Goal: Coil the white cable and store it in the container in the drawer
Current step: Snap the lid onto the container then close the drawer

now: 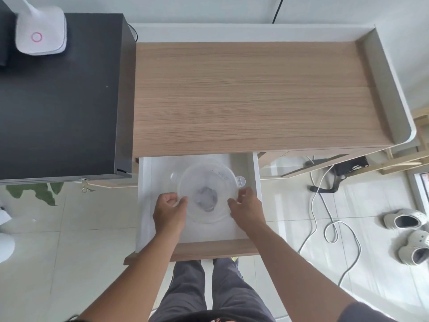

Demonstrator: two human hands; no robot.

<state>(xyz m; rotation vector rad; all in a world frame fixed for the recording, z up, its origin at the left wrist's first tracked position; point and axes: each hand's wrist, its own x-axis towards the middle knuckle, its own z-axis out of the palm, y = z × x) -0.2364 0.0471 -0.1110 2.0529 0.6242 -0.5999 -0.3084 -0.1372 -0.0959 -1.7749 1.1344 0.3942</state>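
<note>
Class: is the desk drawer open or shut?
Open. The drawer is pulled out from under the desk, exposing the container inside.

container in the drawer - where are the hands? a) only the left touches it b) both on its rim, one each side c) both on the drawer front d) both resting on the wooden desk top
b: the left hand and right hand each grip an opposite side of the round clear container, which sits inside the open white drawer.
</note>
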